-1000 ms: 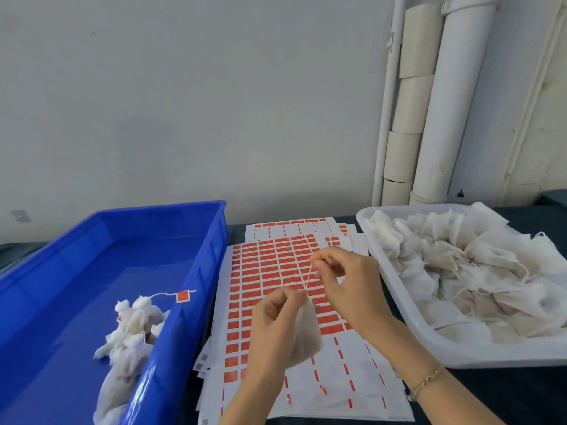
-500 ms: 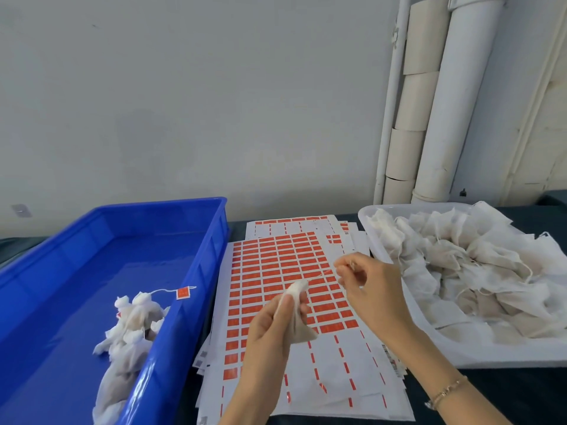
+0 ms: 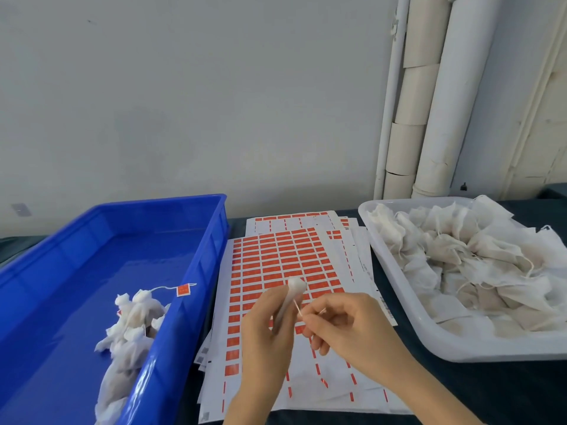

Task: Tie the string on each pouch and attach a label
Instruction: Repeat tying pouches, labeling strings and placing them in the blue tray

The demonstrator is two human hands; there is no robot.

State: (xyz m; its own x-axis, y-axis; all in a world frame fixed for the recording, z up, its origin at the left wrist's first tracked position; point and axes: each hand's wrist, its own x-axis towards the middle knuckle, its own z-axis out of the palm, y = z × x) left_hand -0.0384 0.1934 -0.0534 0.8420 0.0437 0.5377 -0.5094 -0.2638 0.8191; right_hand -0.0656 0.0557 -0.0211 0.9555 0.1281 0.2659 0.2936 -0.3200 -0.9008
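Note:
My left hand (image 3: 267, 332) grips a small white pouch (image 3: 295, 286) upright, its gathered top poking above my fingers. My right hand (image 3: 346, 326) pinches the pouch's thin string (image 3: 298, 308) close beside it, fingers curled. Both hands hover over sheets of red labels (image 3: 276, 262) in the middle of the table. A white tray (image 3: 399, 332) on the right holds several loose pouches (image 3: 460, 259). A blue bin (image 3: 171, 348) on the left holds tied pouches (image 3: 132, 320), one with a red label (image 3: 183, 290) on its string.
White pipes and cardboard tubes (image 3: 429, 118) stand against the wall at the back right. The table has a dark cloth (image 3: 491, 391). More label sheets (image 3: 300, 220) are stacked under and behind the top one.
My right hand pulled the string out to the right, then came back down close to the pouch. My left hand squeezed the pouch's neck and now holds it upright with its top bunched.

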